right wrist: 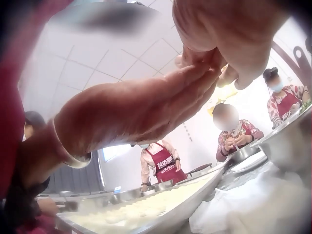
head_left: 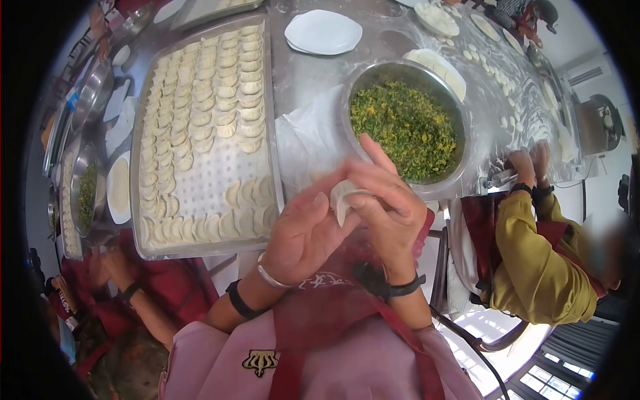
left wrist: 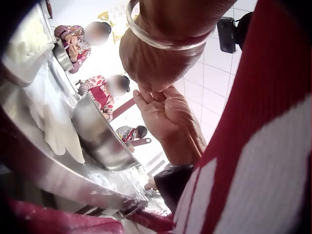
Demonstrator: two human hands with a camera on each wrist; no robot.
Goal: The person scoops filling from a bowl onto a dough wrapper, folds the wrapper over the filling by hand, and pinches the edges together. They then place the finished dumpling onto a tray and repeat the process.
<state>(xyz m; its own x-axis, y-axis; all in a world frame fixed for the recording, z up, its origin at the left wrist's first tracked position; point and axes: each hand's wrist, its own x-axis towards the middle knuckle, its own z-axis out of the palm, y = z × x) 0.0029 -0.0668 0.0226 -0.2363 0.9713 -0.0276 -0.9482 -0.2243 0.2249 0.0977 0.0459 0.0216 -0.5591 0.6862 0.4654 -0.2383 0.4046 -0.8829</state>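
White crescent dough dumplings point(head_left: 250, 87) line the silver metal tray point(head_left: 217, 170) at left. Rightward, the left hand point(head_left: 300, 230), fingers extended, meets the right hand point(head_left: 390, 217), which pinches a pale folded dumpling point(head_left: 341, 199) near the round steel bowl point(head_left: 400, 68) of green-yellow filling point(head_left: 403, 127).

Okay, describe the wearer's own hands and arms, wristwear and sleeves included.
The left hand wears no glove, just a pale, shiny bangle and, nearer the elbow, a black strap. The right hand, also gloveless, has a black strap with a dark, blurred block. Pink sleeves stop well short of both wrists.
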